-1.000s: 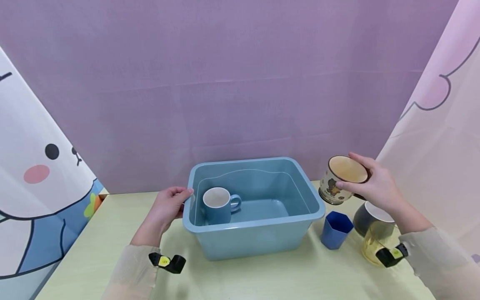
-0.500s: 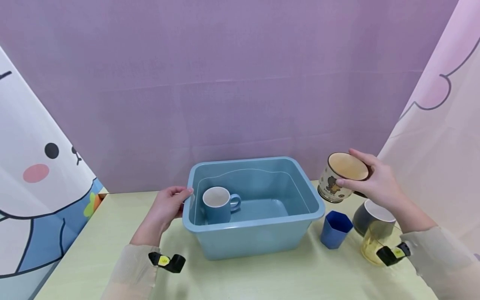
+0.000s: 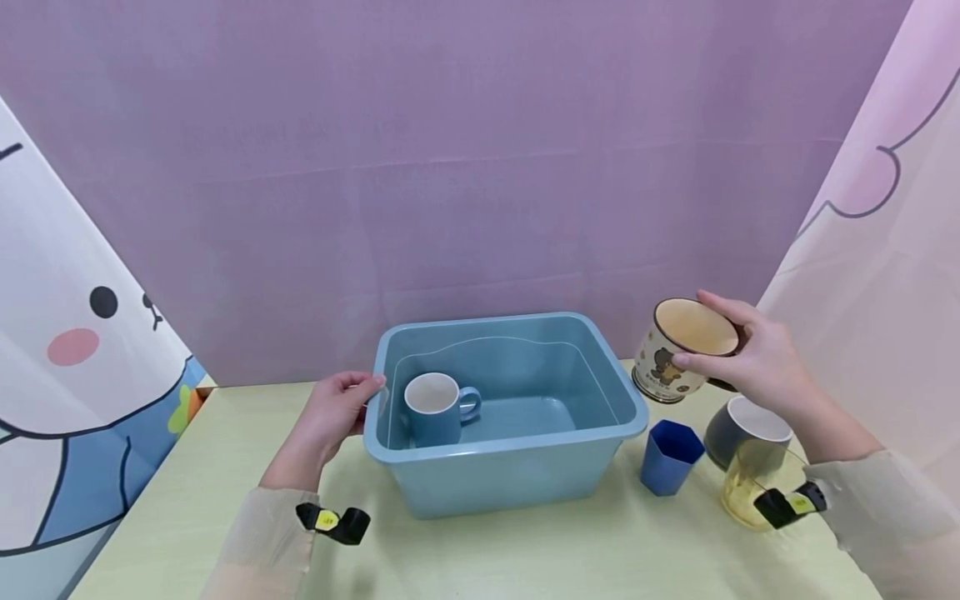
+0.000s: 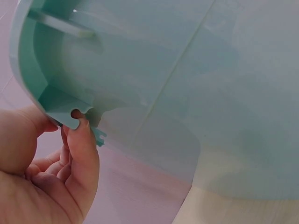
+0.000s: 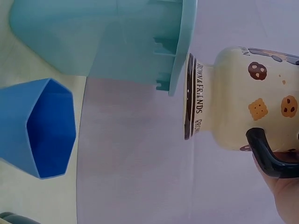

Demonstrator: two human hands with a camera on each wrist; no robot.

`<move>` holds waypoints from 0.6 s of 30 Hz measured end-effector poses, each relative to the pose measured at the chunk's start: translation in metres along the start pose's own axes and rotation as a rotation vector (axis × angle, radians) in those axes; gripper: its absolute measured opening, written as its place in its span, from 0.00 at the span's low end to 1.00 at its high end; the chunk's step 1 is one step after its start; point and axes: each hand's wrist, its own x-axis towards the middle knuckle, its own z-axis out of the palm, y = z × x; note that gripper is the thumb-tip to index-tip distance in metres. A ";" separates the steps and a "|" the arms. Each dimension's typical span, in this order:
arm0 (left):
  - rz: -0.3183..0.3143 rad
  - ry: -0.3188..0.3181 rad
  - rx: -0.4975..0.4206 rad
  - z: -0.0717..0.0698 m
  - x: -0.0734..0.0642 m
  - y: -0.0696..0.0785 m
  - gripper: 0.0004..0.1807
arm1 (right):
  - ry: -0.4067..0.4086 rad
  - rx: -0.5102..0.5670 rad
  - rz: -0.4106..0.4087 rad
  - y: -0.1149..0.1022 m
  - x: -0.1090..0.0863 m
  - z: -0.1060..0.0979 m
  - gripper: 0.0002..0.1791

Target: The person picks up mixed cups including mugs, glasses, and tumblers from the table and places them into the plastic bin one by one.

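My left hand (image 3: 337, 417) pinches the left rim of a blue plastic tub (image 3: 510, 446), thumb on top and fingers curled beneath, as the left wrist view shows. Inside the tub, toward its left end, stands a blue mug (image 3: 437, 417) with a white interior. My right hand (image 3: 757, 358) grips a cream mug (image 3: 663, 367) with a bear print around its upper body, thumb in front and fingers behind. This mug is raised over the table, just right of the tub, tilted a little. Its dark handle (image 5: 271, 156) shows in the right wrist view.
Right of the tub stand a dark blue hexagonal cup (image 3: 670, 462), a dark grey cup (image 3: 738, 442) with a white interior and a transparent yellow cup (image 3: 750, 500). The grey and yellow cups overlap in the head view. A purple curtain (image 3: 480, 167) hangs behind the table (image 3: 480, 558).
My right hand has lifted the cream mug slightly higher. My left hand stays at the tub's rim, and the cups on the table have not moved.
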 end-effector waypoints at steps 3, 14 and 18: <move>-0.002 0.001 0.001 0.000 0.000 0.000 0.28 | 0.001 -0.001 -0.006 -0.002 0.000 0.000 0.47; 0.001 -0.003 -0.007 0.000 0.001 -0.001 0.28 | -0.037 -0.045 0.006 -0.009 0.002 0.000 0.46; 0.002 -0.003 -0.008 0.000 0.002 -0.001 0.28 | -0.067 -0.065 0.006 -0.012 0.005 0.000 0.46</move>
